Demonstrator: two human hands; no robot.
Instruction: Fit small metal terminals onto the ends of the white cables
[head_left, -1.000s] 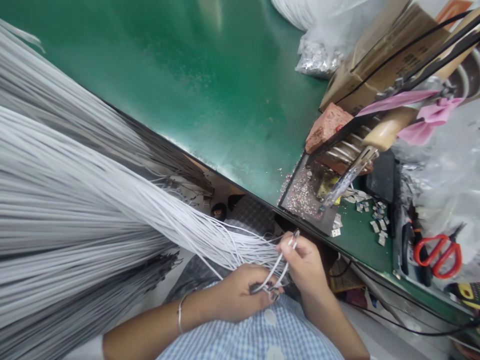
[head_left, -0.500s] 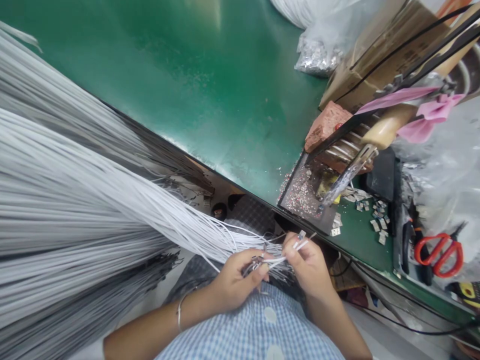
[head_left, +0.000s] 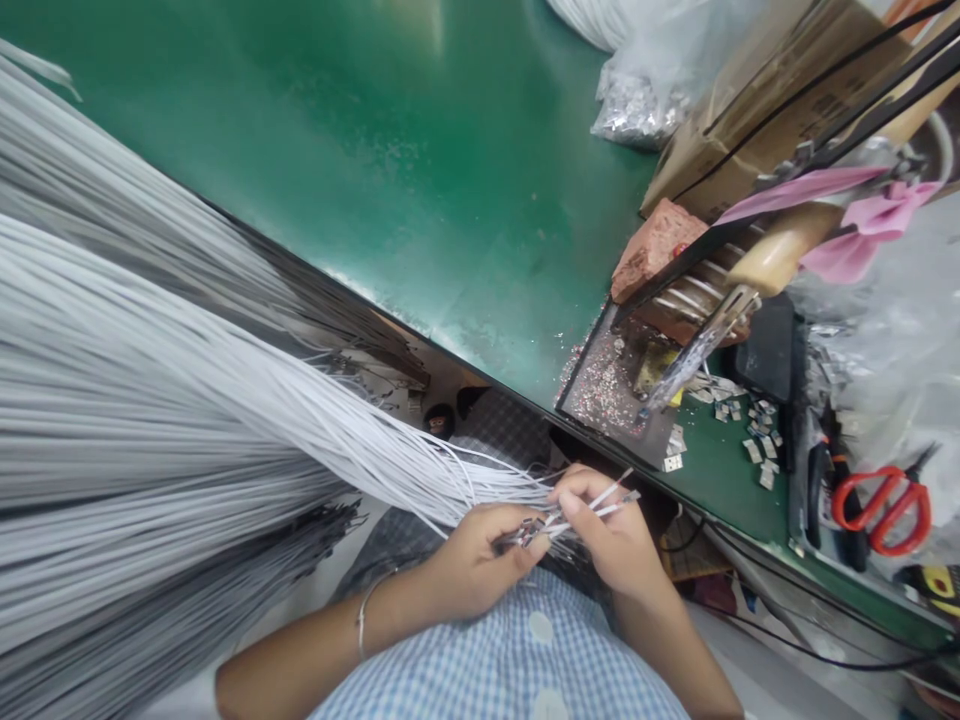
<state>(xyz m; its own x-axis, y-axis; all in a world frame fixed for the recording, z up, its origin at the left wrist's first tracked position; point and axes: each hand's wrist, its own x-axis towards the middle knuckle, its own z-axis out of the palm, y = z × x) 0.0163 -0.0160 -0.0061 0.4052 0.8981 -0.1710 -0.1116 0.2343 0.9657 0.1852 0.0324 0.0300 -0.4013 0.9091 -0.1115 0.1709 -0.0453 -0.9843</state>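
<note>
A thick fan of thin white cables (head_left: pixel 187 400) runs from the left edge down to my lap and narrows there. My left hand (head_left: pixel 480 565) is closed round the gathered cable ends just below the table's front edge. My right hand (head_left: pixel 611 530) touches it on the right and pinches a few white cable ends (head_left: pixel 611 495), whose small metal tips stick out past the fingers toward the right. Both hands sit over my blue checked shirt.
The green table (head_left: pixel 420 170) fills the upper middle. At the right stand a metal lever tool with a wooden handle (head_left: pixel 750 280), a tray of metal scraps (head_left: pixel 615 385), small loose metal parts (head_left: pixel 757 440), red-handled scissors (head_left: pixel 881 505), cardboard boxes (head_left: pixel 757 110) and plastic bags.
My right hand has lowered the picked cable ends from upright to lying flat, tips pointing right. My left hand has shifted its hold on the bundle slightly upward.
</note>
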